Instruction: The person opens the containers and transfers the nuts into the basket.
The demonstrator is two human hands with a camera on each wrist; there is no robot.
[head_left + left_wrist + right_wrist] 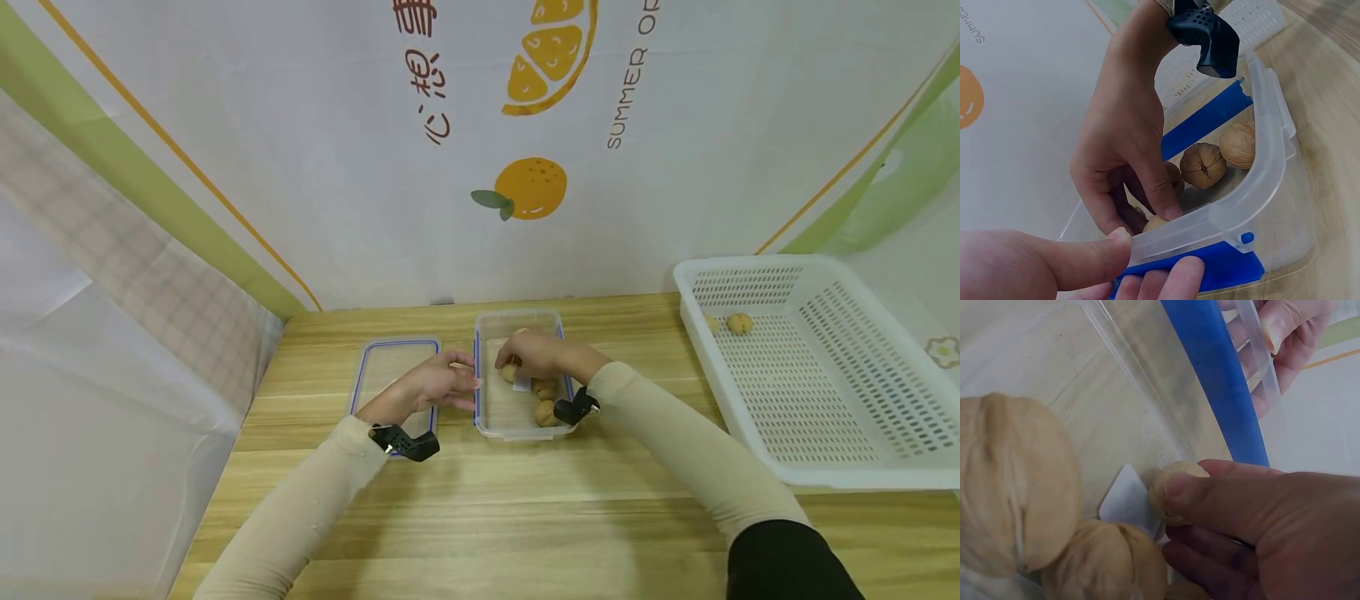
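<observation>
A clear plastic container (517,315) with blue-edged sides stands on the table, several walnuts inside. My left hand (438,382) holds its left side; in the left wrist view the thumb lies at the rim and the fingers (1182,281) on the blue outer strip. Reaching into the container, my right hand (538,354) pinches a walnut (1161,494) between thumb and fingers, low near the container's floor. Beside that walnut lies a small white slip (1127,501). Other walnuts (1204,165) sit along the container's right side, partly covered by the right hand in the head view.
A clear lid (381,367) with a blue seal lies left of the container, partly under the left hand and wrist. On the right stands a white perforated basket (810,408) with a walnut (739,323) and part of another showing. A printed white cloth (637,225) hangs behind the table.
</observation>
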